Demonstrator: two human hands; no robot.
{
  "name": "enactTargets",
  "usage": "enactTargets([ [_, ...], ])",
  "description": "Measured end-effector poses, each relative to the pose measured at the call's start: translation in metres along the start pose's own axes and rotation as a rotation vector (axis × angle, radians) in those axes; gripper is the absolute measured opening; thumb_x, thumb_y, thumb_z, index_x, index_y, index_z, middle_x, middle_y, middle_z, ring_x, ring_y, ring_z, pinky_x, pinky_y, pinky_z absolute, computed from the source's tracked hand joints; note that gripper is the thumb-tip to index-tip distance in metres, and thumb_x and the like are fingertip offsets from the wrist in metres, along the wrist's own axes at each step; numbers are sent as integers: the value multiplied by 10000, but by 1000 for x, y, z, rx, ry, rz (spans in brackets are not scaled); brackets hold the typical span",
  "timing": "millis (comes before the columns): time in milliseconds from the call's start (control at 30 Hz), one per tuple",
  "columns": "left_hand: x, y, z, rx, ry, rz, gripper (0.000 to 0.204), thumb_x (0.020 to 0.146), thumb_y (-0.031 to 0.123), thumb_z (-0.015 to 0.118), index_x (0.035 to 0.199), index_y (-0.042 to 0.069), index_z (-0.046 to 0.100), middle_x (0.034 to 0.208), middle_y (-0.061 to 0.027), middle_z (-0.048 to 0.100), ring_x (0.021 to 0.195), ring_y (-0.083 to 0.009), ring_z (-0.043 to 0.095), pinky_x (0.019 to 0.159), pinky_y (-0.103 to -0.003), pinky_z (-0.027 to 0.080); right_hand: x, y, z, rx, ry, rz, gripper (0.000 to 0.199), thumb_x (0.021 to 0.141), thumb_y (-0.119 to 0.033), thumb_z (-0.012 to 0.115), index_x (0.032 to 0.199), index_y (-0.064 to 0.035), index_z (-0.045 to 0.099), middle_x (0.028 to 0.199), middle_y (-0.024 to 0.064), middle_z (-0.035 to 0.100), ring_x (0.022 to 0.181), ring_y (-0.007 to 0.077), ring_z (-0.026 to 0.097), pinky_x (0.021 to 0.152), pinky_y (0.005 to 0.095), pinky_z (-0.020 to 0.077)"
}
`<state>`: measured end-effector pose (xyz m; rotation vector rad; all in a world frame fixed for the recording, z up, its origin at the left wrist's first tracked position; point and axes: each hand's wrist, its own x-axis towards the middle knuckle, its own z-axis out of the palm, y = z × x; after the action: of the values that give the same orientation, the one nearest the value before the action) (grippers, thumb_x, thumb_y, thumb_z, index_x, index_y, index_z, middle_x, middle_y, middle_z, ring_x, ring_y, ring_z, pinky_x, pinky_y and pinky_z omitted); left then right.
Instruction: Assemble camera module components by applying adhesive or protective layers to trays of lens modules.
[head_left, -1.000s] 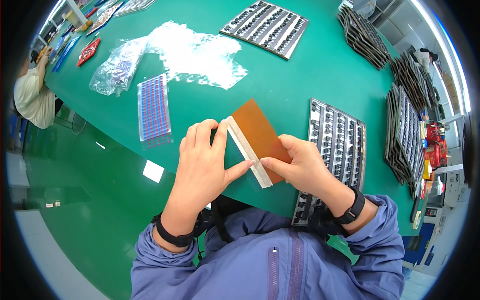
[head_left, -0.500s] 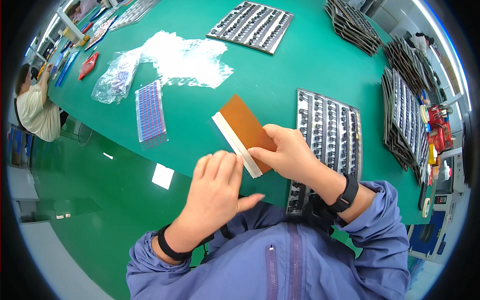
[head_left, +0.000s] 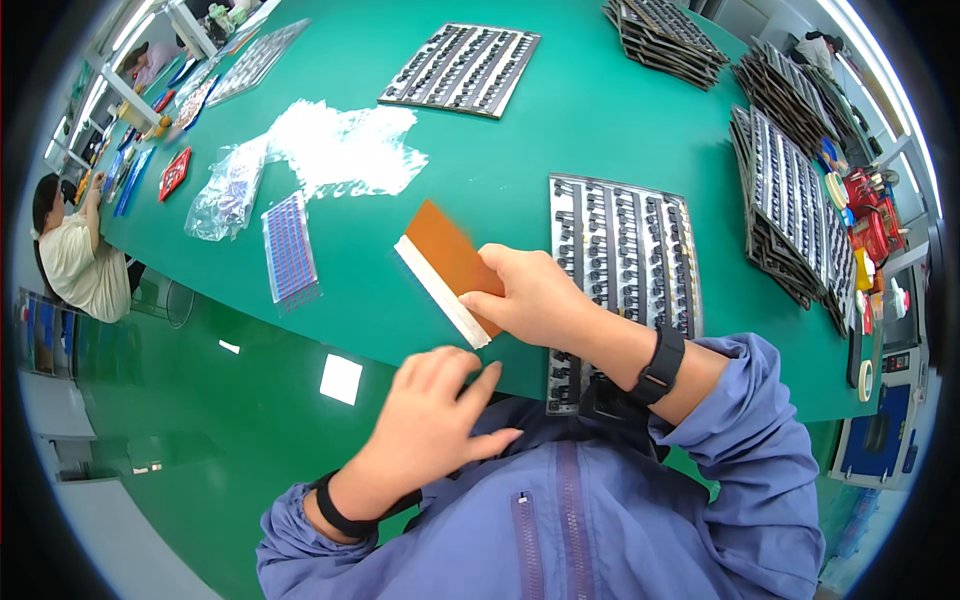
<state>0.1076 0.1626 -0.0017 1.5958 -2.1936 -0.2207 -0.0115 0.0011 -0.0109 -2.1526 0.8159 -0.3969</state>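
Note:
A flat orange-brown board (head_left: 440, 243) with a whitish strip (head_left: 445, 292) along its left edge is tilted over the table. My right hand (head_left: 530, 297) grips it by its right side, with the thumb on top near the strip's lower end. Just below that end, my left hand (head_left: 425, 415) is held apart from the board, palm down, with the fingers parted and nothing visible in them. Close to my right wrist lies a tray (head_left: 625, 250) with rows of small black parts, its lower portion partly hidden by my forearm.
Left on the green table (head_left: 480, 165) lie a sheet of small blue and red pieces (head_left: 290, 250), crumpled clear bags (head_left: 228, 190) and white film (head_left: 345, 150). Another tray (head_left: 462, 70) is at the back. Stacked trays (head_left: 790, 200) stand right. A person (head_left: 85, 250) sits far left.
My left hand has drawn down and away from the strip's lower end, and its fingers have parted. The whole view has shifted slightly; my right hand still holds the board.

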Motion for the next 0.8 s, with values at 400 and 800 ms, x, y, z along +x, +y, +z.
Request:
enactTargets([
  [400, 44, -72, -107, -944, -205, -426, 303, 990, 224, 512, 1132, -6, 649, 990, -62, 680, 908, -117, 607, 792, -276, 494, -53, -36, -38, -441, 121, -559, 151, 816, -128, 596, 858, -65, 466, 592, 54, 525, 544, 232, 594, 435, 358, 452],
  [800, 83, -62, -90, -793, -338, -367, 154, 890, 86, 653, 981, -26, 707, 863, -47, 708, 781, -76, 621, 704, -228, 504, -83, -28, -60, -568, 212, -889, 166, 759, -117, 605, 899, -66, 533, 655, -10, 486, 606, 126, 534, 522, 246, 436],
])
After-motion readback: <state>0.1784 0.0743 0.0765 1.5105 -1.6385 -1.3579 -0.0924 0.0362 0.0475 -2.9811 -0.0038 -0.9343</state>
